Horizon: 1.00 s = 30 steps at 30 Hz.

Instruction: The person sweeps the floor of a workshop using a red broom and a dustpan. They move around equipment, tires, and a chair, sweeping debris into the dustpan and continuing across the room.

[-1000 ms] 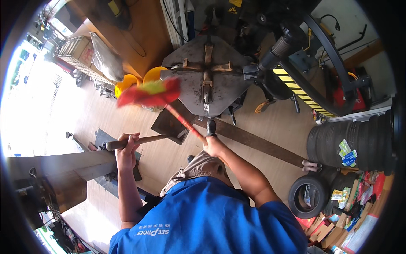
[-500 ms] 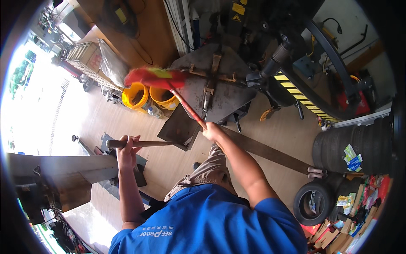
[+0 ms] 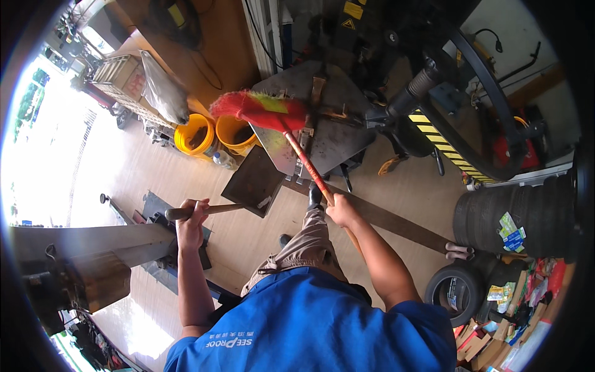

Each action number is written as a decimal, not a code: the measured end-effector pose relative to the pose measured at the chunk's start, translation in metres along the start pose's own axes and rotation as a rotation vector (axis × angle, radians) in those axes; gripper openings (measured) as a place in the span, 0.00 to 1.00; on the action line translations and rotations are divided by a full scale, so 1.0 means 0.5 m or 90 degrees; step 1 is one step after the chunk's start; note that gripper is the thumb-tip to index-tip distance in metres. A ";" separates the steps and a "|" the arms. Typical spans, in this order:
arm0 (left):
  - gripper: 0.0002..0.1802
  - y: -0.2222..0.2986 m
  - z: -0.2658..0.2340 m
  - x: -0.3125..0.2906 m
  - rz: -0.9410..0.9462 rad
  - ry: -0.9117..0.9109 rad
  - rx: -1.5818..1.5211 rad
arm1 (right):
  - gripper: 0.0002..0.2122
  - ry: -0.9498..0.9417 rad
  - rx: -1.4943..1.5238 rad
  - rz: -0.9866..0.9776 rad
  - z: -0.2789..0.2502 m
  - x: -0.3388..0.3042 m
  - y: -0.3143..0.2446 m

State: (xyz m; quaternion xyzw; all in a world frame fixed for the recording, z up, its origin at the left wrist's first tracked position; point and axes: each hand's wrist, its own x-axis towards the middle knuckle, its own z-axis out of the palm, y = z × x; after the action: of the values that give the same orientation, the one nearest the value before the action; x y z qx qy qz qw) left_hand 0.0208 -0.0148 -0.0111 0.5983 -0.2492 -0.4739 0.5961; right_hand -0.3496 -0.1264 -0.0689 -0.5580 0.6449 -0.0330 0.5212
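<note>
My right hand (image 3: 338, 209) is closed round the red and wooden handle of a broom (image 3: 260, 110). Its red and yellow-green bristle head is raised over the left part of a dark metal machine table (image 3: 344, 146). With my left hand (image 3: 191, 224) I grip the wooden handle of a dustpan (image 3: 251, 183). The pan is dark and wide, and hangs left of the machine table, in front of two yellow buckets. A few pale bits show inside it near its lower edge.
Two yellow buckets (image 3: 193, 137) and a plastic bottle (image 3: 224, 160) stand beyond the dustpan. Stacked tyres (image 3: 517, 217) and a loose tyre (image 3: 455, 294) are at the right. A machine arm with a striped guard (image 3: 447, 146) rises at right. A grey post (image 3: 87, 242) stands left.
The broom has moved to the right, and my right hand with it, slightly nearer me. The dustpan has shifted a little left. My body has stepped slightly, showing a foot ahead.
</note>
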 end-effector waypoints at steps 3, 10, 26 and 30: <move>0.06 -0.026 0.011 0.003 -0.003 -0.033 0.003 | 0.10 0.033 -0.068 -0.047 0.025 0.006 0.062; 0.05 -0.042 0.011 -0.017 -0.027 -0.063 -0.043 | 0.11 -0.025 -0.109 -0.168 0.021 -0.071 0.018; 0.05 -0.064 0.051 -0.015 -0.020 -0.082 -0.045 | 0.08 -0.217 -0.065 -0.094 0.000 -0.232 0.081; 0.04 -0.064 0.059 -0.002 -0.043 -0.062 -0.027 | 0.11 -0.081 -0.131 -0.092 0.010 -0.175 0.069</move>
State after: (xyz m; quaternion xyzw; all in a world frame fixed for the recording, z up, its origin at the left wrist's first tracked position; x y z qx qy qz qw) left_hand -0.0139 -0.0228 -0.0367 0.5697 -0.2471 -0.5277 0.5796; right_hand -0.3840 -0.0448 -0.0371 -0.6543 0.5687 0.0312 0.4975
